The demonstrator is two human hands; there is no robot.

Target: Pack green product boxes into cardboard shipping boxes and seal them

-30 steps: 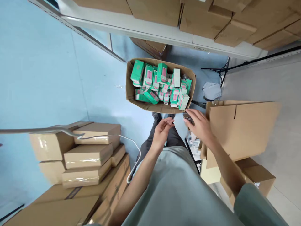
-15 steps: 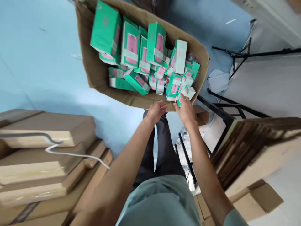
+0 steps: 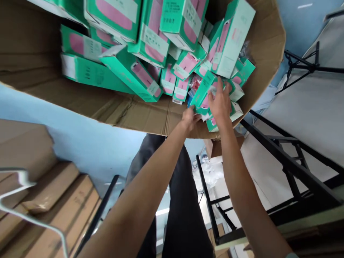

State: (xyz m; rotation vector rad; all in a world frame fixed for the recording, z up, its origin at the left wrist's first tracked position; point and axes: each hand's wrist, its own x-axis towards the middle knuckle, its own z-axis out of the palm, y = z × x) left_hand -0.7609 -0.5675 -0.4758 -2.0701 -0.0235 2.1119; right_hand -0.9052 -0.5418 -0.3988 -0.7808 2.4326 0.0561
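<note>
A large cardboard carton (image 3: 134, 111) holds many green and white boxes with pink pictures on them. Near its front right part, one small green box (image 3: 202, 94) lies tilted between my hands. My left hand (image 3: 190, 118) grips the lower end of that box, thumb on top and the other fingers partly hidden below. My right hand (image 3: 221, 104) is closed over the right side of the same box, its fingers bent and slightly apart. A taller green and white box (image 3: 233, 39) stands just beyond my right fingertips. Clear plastic with something red (image 3: 195, 82) shows beside the held box.
Brown cardboard packages (image 3: 51, 186) are stacked at the left, with a white cable (image 3: 34, 216) hanging before them. Black metal table legs (image 3: 285, 154) stand at the right, close to my right arm. A smaller open carton (image 3: 215, 147) sits below the large one.
My view has come closer to the carton. Both hands have moved in over its front edge; the left, empty before, now grips a small green box together with the right.
</note>
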